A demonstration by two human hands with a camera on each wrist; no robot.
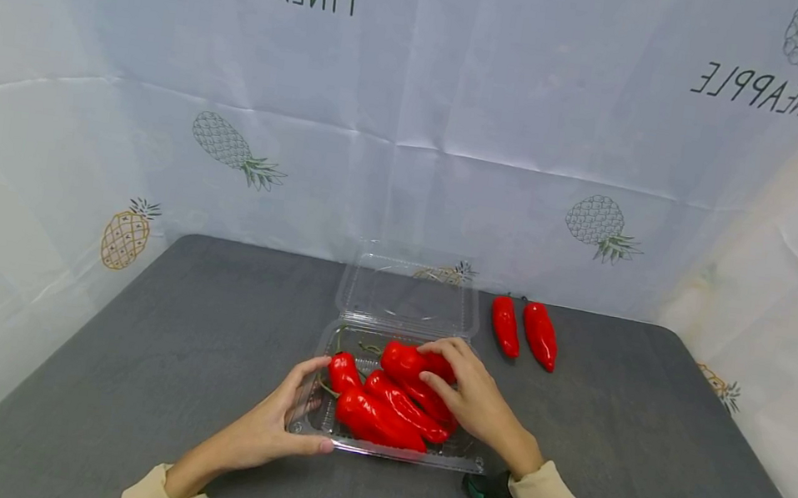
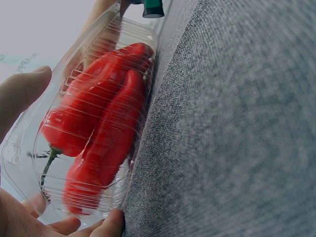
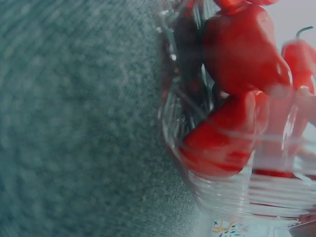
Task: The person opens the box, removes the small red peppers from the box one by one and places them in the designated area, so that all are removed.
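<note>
A clear plastic clamshell container sits on the table with its lid folded back. Several long red peppers with green stems lie inside it, among them a front pepper and a middle one. My left hand grips the container's front left corner, thumb at the front rim and fingers along the left wall. At the back right of the container, my right hand holds a red pepper between thumb and fingers, on top of others. The container wall shows ribs in the left wrist view.
Two more red peppers, one on the left and one on the right, lie on the dark grey table right of the lid. A white pineapple-print curtain hangs behind and along the sides.
</note>
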